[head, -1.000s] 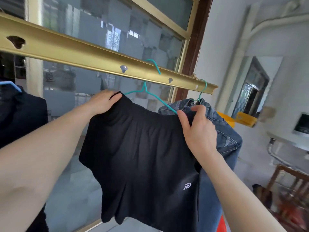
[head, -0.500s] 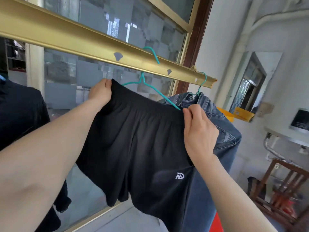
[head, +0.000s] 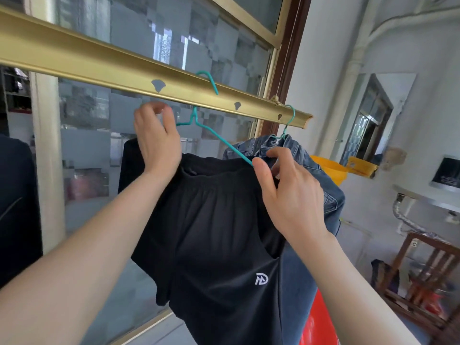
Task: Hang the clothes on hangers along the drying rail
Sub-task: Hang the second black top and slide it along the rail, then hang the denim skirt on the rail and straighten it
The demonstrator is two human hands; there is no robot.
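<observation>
A gold drying rail [head: 99, 61] crosses the window at head height. A teal wire hanger [head: 211, 131] hooks over it and carries black shorts [head: 219, 232] with a small white logo. My left hand [head: 156, 140] is raised at the hanger's left arm, fingers loosely curled. The hanger's left end is hidden behind that hand, so I cannot tell whether it grips anything. My right hand [head: 286, 195] pinches the shorts' waistband where the hanger's right arm ends. Blue jeans [head: 331, 195] hang on a second teal hanger [head: 290, 118] at the rail's right end, touching the shorts.
A dark garment [head: 15, 207] hangs at the far left. A yellow basin [head: 331, 168] sits behind the jeans, and something red [head: 318, 319] is below them. A wooden chair [head: 423, 270] stands at the lower right. Frosted window glass [head: 87, 145] is right behind the rail.
My left hand let go of the waistband's left corner and rose to the hanger's left arm. The shorts' left side now droops lower. My right hand stays at the right end.
</observation>
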